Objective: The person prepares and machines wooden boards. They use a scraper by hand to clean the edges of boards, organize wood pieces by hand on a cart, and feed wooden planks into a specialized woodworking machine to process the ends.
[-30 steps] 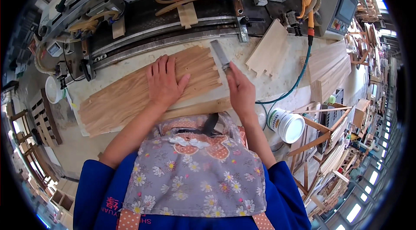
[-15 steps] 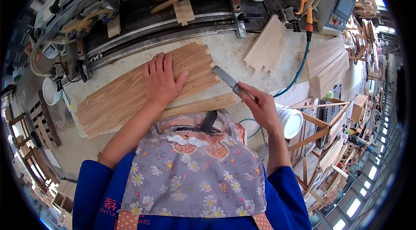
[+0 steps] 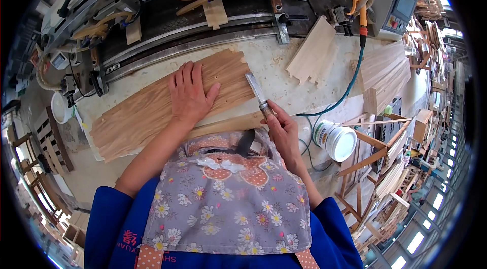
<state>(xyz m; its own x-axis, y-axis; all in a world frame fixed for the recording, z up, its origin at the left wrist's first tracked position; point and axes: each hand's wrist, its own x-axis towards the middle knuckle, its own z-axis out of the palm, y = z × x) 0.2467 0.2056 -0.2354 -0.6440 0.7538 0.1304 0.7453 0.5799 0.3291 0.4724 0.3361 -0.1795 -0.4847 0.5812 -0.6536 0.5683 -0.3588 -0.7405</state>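
I log the left hand [image 3: 190, 94], fingers spread, pressing flat on a wood veneer sheet [image 3: 152, 109] that lies across the pale workbench [image 3: 284, 66] at centre. At its 3 o'clock, the right hand [image 3: 283, 134] is clenched around a knife [image 3: 257, 94], blade tip at the sheet's right edge. A white lidded tub [image 3: 336, 139] stands at 3 o'clock of that hand. A notched wood panel [image 3: 314, 53] lies at 1 o'clock.

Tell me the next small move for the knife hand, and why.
Probably draw the knife down along the right end of the wood sheet. The right hand has the handle in its grip with the blade beside that edge, and the left hand lies flat on the sheet, pinning it to the bench.
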